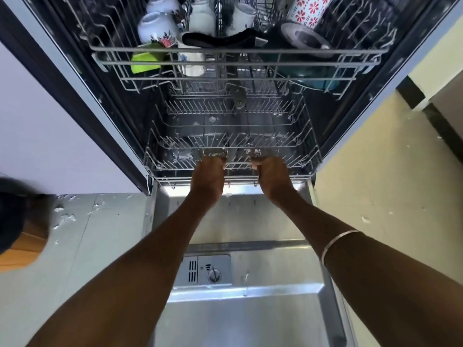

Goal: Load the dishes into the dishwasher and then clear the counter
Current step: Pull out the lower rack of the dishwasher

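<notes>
The dishwasher stands open, its steel door folded down flat below me. The lower wire rack holds no dishes that I can see. My left hand and my right hand both grip the front rail of that rack, fingers curled over the wire, side by side near its middle. The upper rack above is pulled out and loaded with white floral cups, a red-flowered mug, a green item, a black utensil and a dark teal bowl.
A detergent dispenser with a round knob sits in the door panel between my forearms. A pale cabinet front borders the left, a yellowish wall the right. A dark blurred object over something orange is at the left edge.
</notes>
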The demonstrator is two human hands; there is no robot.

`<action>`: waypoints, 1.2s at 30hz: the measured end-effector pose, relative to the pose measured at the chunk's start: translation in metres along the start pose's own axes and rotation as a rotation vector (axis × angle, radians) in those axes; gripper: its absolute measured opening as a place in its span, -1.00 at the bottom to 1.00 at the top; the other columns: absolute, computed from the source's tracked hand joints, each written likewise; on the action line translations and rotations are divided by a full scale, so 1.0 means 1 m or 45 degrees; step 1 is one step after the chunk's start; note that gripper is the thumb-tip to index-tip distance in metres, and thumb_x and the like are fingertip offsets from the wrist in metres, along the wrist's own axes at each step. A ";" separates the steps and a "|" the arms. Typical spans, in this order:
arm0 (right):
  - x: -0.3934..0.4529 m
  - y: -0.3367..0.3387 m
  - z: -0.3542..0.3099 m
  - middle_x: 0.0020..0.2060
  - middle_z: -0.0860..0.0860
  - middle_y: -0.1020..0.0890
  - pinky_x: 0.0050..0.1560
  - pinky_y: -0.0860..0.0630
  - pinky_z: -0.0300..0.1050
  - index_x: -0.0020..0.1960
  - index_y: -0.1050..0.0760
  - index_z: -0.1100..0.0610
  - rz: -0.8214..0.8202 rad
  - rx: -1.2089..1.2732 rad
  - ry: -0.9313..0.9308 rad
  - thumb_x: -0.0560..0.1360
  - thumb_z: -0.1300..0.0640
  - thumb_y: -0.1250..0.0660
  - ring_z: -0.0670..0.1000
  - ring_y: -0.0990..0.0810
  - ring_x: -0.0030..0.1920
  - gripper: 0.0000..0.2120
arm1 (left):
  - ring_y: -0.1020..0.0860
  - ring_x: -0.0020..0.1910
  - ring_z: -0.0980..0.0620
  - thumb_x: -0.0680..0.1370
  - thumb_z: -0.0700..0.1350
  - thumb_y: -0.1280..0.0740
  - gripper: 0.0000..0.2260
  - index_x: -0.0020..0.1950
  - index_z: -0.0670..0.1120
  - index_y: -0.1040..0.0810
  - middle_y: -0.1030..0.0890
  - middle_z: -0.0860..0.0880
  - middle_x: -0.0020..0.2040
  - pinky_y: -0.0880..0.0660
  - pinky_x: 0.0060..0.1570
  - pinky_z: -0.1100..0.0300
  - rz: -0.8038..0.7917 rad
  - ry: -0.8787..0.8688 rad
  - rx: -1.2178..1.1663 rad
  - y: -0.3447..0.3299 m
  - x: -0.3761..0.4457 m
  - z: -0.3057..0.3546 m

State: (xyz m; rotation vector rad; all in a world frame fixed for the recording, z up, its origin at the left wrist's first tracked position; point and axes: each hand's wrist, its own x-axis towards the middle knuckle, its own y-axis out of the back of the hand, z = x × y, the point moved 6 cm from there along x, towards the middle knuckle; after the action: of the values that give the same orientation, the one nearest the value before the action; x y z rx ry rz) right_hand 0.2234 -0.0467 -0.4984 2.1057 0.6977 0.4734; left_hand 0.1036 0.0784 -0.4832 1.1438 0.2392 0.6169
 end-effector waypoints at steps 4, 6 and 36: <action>-0.011 0.002 -0.006 -0.02 0.17 -0.69 0.07 -0.60 -0.02 0.10 -0.66 0.23 0.008 -0.017 0.048 0.49 0.39 -0.30 0.14 -0.68 0.00 -0.74 | -0.56 0.04 -0.26 0.59 -0.36 -0.17 -0.78 0.14 -0.26 -0.56 -0.58 -0.27 0.05 -0.54 0.00 -0.11 0.021 -0.017 -0.031 0.015 -0.015 0.014; -0.017 0.002 -0.004 -0.06 0.19 -0.68 0.06 -0.59 0.02 0.04 -0.67 0.22 0.001 -0.018 0.041 0.48 0.35 -0.33 0.15 -0.66 0.00 -0.80 | -0.59 -0.14 -0.31 0.44 -0.50 -0.25 -0.81 -0.05 -0.33 -0.59 -0.60 -0.33 -0.12 -0.58 -0.17 -0.15 0.048 -0.078 -0.052 0.021 -0.023 0.019; -0.368 0.039 -0.015 0.14 -0.01 -0.67 0.14 -0.48 -0.29 0.23 -0.60 -0.01 -0.670 -0.087 -0.116 0.51 0.41 -0.23 -0.05 -0.65 0.12 -0.54 | -0.62 0.11 -0.02 0.51 -0.43 -0.16 -0.56 0.25 -0.09 -0.60 -0.65 -0.09 0.14 -0.51 0.17 0.15 -0.628 0.293 -0.246 0.029 -0.355 0.053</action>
State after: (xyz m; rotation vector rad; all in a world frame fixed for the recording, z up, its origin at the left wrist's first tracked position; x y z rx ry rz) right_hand -0.0571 -0.2877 -0.4882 1.7734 1.1184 0.1067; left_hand -0.1688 -0.1573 -0.4815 0.7848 0.6249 0.3214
